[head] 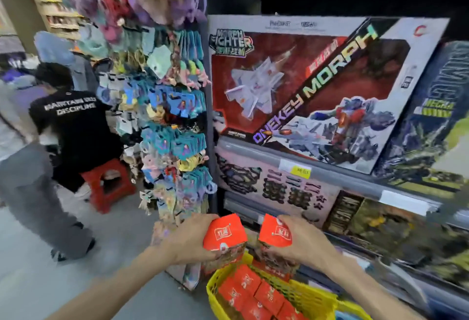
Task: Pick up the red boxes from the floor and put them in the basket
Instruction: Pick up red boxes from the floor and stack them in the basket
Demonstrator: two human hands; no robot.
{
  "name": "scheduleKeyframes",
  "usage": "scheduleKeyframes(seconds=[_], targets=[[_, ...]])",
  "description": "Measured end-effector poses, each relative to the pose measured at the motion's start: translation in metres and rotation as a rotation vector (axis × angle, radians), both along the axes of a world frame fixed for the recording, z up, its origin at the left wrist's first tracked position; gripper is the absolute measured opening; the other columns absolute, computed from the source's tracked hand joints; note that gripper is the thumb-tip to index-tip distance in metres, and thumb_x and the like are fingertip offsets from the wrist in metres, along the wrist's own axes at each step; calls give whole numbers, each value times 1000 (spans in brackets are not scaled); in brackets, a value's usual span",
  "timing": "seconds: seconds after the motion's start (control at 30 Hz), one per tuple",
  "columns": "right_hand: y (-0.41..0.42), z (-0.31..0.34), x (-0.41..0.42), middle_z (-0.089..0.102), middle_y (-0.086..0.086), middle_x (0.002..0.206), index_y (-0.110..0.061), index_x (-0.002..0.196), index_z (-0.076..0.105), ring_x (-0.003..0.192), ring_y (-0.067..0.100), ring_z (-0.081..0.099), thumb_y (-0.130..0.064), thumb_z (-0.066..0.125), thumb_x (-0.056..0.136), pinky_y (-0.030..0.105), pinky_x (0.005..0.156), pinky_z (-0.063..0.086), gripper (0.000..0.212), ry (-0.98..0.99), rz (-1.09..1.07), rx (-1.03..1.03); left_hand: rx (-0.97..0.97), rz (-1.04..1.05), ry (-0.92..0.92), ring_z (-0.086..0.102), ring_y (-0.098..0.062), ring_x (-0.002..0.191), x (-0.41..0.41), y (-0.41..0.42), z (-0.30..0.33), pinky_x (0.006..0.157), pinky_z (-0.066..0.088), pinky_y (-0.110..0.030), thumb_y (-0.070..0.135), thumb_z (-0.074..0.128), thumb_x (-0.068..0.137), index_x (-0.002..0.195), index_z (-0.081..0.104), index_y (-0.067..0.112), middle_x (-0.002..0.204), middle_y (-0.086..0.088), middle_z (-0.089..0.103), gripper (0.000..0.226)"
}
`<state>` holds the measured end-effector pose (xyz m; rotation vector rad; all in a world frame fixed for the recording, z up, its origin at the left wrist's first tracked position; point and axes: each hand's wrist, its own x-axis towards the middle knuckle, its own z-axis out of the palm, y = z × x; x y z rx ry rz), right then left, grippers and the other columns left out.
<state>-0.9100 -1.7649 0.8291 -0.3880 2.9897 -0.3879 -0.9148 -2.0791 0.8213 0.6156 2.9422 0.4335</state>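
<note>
My left hand [189, 239] grips a red box [224, 233] with white lettering, held just above the yellow basket [314, 297]. My right hand [302, 239] grips a second red box [275, 233] right beside the first; the two nearly touch. Below them the yellow mesh basket holds several red boxes [253, 291] lying flat, side by side. Each hand seems to hold further boxes stacked under the top one, but blur hides how many.
A toy shelf [317, 167] with large boxed robots fills the right side, close behind the basket. A rack of hanging keychains and plush [172, 106] stands at centre. A person in a black shirt [76, 126] sits on a red stool [106, 185] at left; grey floor lies between.
</note>
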Motion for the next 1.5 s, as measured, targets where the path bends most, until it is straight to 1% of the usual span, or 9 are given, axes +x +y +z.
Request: scheduleKeyframes(seconds=[0.2,0.3,0.4,0.53,0.7,0.87,1.13,1.23,1.5], targets=[[2,-66,-17,47,-5,145,-31,144,35,130,16,46,-90,49,63,31,105,38,101,-58,-228,25,-20,-222,-87,51,-19,115,-99,19,-94,97,42,-35,72,61,72,141,35,24,129,0,54,88],[-4,-106,-22,44,-7,146,-35,145,31,134,15,40,-96,39,61,30,109,34,104,-65,-298,32,-21,-299,-126,52,-18,114,-134,25,-148,94,46,-39,81,55,67,137,36,30,125,4,52,88],[-9,-145,-25,41,-6,147,-34,146,28,134,16,40,-103,20,50,33,108,36,119,-120,-399,41,-4,-404,-143,49,-17,116,-159,33,-199,96,42,-30,76,60,69,133,38,31,127,5,51,81],[-13,-198,-25,50,1,140,-28,144,37,131,23,46,-105,7,46,37,108,37,128,-153,-488,70,25,-468,-216,48,-14,119,-181,39,-270,99,44,-34,85,57,67,136,36,31,128,8,48,90],[-17,-242,-23,44,-10,141,-36,145,28,132,14,41,-103,26,56,32,110,32,111,-229,-537,39,49,-497,-236,45,-9,123,-187,50,-333,105,37,-29,93,51,66,143,31,34,132,13,48,99],[-20,-272,-26,35,-5,151,-36,150,19,139,19,34,-96,39,63,35,112,25,107,-356,-577,93,-12,-611,-289,35,-15,133,-204,62,-376,111,29,-29,72,61,73,148,26,24,142,3,41,95],[-15,-306,-29,38,-7,148,-36,148,21,140,20,32,-98,38,63,39,116,24,107,-378,-574,52,-72,-740,-320,23,-16,143,-220,85,-404,120,16,-32,75,46,72,154,16,23,157,-1,28,102],[-11,-318,-34,42,-12,141,-35,147,23,135,16,35,-98,38,63,36,116,25,105,-350,-562,36,-45,-764,-325,28,-13,138,-226,83,-403,117,21,-30,67,57,74,153,17,28,151,4,32,96],[-4,-354,-58,43,-6,137,-29,146,27,130,18,34,-59,71,73,33,113,28,90,-331,-479,55,-26,-809,-293,29,-10,134,-230,80,-400,114,24,-26,54,66,78,152,15,27,147,6,31,94]])
